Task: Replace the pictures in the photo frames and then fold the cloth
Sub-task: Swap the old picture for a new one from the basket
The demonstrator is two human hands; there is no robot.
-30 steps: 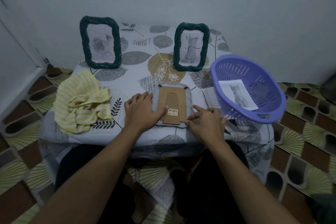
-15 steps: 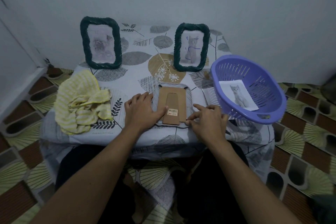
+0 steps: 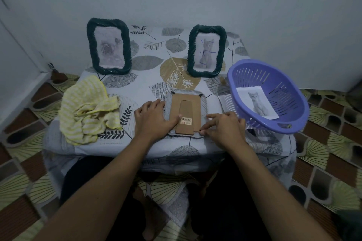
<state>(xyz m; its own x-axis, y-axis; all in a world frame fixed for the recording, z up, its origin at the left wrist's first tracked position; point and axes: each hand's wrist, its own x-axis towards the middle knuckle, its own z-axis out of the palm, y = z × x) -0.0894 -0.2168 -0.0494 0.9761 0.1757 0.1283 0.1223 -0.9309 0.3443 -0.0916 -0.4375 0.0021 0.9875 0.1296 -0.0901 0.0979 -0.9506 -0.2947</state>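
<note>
Head view: a face-down photo frame (image 3: 186, 111) is seen lying at the near edge of the desk (image 3: 148, 84), which is covered by a leaf-patterned tablecloth. Its brown cardboard back (image 3: 175, 107) is turned upward, with the fold-out stand lying flat and a barcode sticker (image 3: 186, 120) stuck near the stand's lower end.

The left hand (image 3: 154, 119) is laid spread and relaxed over the frame's left edge, the thumb pressed on the cardboard. The right hand (image 3: 225, 125) is held curled at the frame's lower right corner, where thumb and forefinger are pinched together at the edge of the back; what exactly is pinched is too small to be told.

A crumpled yellow striped cloth (image 3: 88, 111) is heaped on the desk, to the left of the left hand and apart from it. Two dark green woven frames are stood upright at the far side: the left upright frame (image 3: 108, 46) is filled with a pale rose picture, the right upright frame (image 3: 206, 51) with a cat picture marked by blue lines. A purple slotted basket (image 3: 288, 94) is tilted at the desk's right edge, and a loose cat print (image 3: 257, 101) is held inside it.
</note>
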